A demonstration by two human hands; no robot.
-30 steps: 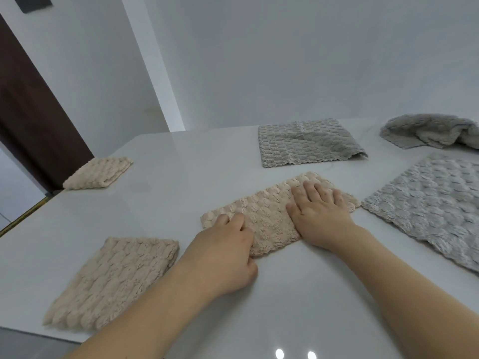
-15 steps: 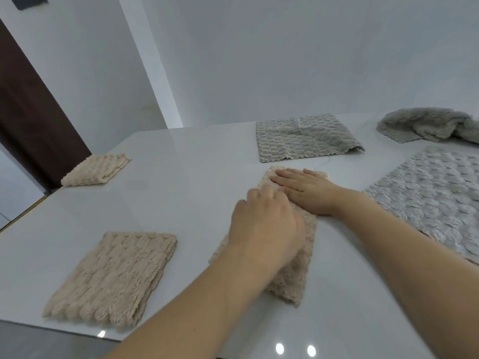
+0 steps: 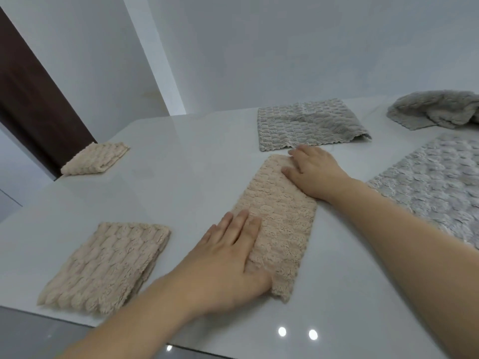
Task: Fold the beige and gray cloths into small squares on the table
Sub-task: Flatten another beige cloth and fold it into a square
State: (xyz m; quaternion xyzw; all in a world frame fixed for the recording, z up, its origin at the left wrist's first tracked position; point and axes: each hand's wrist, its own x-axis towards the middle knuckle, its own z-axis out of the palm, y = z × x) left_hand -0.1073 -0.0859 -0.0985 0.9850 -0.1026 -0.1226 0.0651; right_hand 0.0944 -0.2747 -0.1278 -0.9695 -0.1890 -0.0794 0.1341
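Note:
A beige cloth, folded into a long strip, lies in the middle of the white table, running away from me. My left hand rests flat on its near left edge, thumb at the near end. My right hand lies flat on its far right corner. Two folded beige cloths sit to the left, one near and one far. A gray cloth folded in half lies behind the strip. Another gray cloth is spread flat at the right, and a crumpled gray one sits at the far right.
The table's near edge runs along the bottom left, with grey floor below it. A white wall stands behind the table and a dark brown door is at the far left. Two light spots reflect on the table near me.
The beige strip has turned from lying across in front of me to pointing away from me. My hands have spread apart, the left toward the near end and the right to the far corner.

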